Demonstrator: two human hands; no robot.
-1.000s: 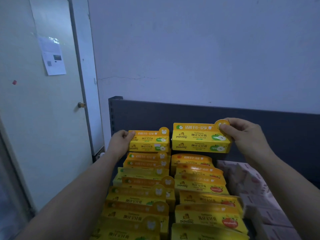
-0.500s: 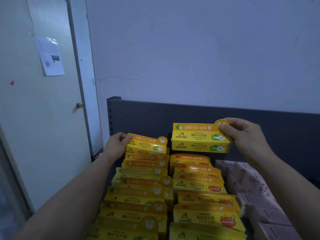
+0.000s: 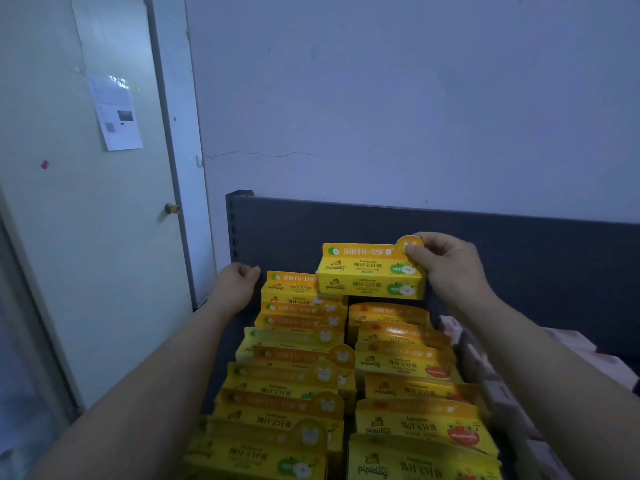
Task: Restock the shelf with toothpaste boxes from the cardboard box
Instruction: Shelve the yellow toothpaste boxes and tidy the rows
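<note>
Head view, and the right hand (image 3: 450, 268) holds a pair of apple toothpaste boxes (image 3: 367, 275) up in the air. The thumb pinches the round tab at the top corner and the fingers wrap behind the right end. The boxes hang above the far end of the strawberry row (image 3: 405, 368), just in front of the back panel of the shelf (image 3: 346, 220). On the other side, the left hand (image 3: 235, 289) sits at the back of the apple row (image 3: 284, 386), fingers curled beside the rearmost box; whether it actually grips, I cannot tell. These boxes look light: thin card, stiff along the length, easy to dent on the faces, and that tab could bend. A safer hold, I'd say, is across the short ends. No cardboard box in shot.
</note>
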